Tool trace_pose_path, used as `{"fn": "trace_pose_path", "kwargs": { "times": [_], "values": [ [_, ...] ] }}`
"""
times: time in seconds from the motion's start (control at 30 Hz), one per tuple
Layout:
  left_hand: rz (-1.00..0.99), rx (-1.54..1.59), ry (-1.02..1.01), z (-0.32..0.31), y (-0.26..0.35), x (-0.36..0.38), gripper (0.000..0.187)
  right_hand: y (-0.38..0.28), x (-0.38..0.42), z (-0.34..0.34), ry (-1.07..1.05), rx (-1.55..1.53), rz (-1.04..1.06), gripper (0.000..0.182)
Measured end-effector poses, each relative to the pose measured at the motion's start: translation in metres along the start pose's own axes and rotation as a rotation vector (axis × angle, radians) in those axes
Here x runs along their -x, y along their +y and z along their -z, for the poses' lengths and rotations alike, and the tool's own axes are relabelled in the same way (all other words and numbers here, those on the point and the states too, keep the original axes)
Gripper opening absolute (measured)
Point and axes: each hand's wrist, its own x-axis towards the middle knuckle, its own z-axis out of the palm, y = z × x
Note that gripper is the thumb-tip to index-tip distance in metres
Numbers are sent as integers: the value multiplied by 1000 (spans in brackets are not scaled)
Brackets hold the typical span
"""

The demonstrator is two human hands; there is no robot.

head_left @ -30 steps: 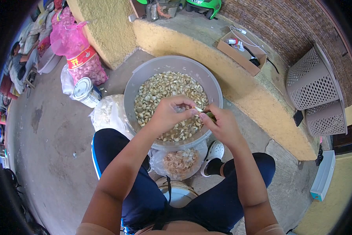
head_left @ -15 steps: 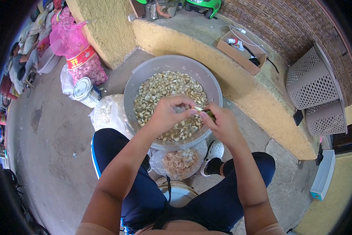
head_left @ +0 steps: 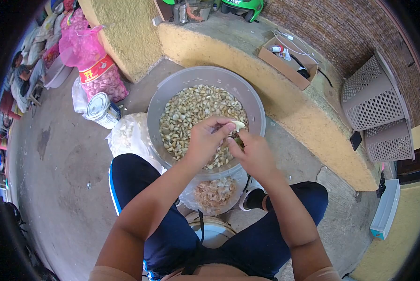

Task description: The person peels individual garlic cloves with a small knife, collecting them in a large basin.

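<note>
Over the big grey tub [head_left: 158,100], both my hands work close together. My left hand [head_left: 207,138] is closed, pinching a pale garlic clove [head_left: 238,125] between thumb and fingers. Wrapped in the fingers of my right hand [head_left: 255,152] is what looks like a small knife [head_left: 238,140] with a greenish handle; its blade is hard to make out. Beneath my hands, many unpeeled garlic cloves [head_left: 191,110] fill the tub. A clear bag of papery garlic skins [head_left: 214,193] lies between my feet, against the tub's near side.
Left of the tub stand a white plastic bag [head_left: 131,136] with pale contents, a tin can [head_left: 104,110] and a pink net sack of garlic [head_left: 104,82]. A ledge [head_left: 266,84] behind holds a cardboard box [head_left: 289,61]. Grey baskets [head_left: 373,100] stand right. Another person [head_left: 22,75] sits far left.
My hands have turned and come slightly nearer me. The clove in my left hand now shows larger and points to the right, with my right hand lower beside it.
</note>
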Motion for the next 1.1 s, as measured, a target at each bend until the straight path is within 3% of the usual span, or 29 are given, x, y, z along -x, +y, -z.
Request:
{"fn": "trace_pose_path", "kwargs": {
  "times": [0.07, 0.27, 0.37, 0.57, 0.67, 0.87, 0.97, 1.07, 1.1],
  "values": [
    [47, 53, -6, 1, -1, -2, 14, 4, 0, -3, -29, -142, -66, 26],
    [230, 266, -130, 10, -7, -7, 19, 3, -4, 10, 140, -530, -150, 23],
    [322, 317, -185, 7, -5, -4, 14, 11, -6, 5, 132, -479, -95, 21],
    [236, 175, -29, 7, -7, -5, 14, 16, -6, 3, 193, -315, -109, 20],
    [56, -163, -74, 2, -3, -3, 11, 16, -5, 2, 248, -182, 77, 19],
    [193, -46, -131, 9, -1, -5, 12, 16, -5, -2, 264, -143, 105, 19],
    [179, -43, -145, 11, -2, -6, 12, 16, -4, -1, 247, -146, 126, 19],
    [51, -228, -88, 12, -8, -8, 12, 15, -5, -1, 217, -201, 106, 18],
    [1, -268, -66, 13, -9, -9, 12, 15, -5, -1, 207, -272, 13, 18]
  ]
}}
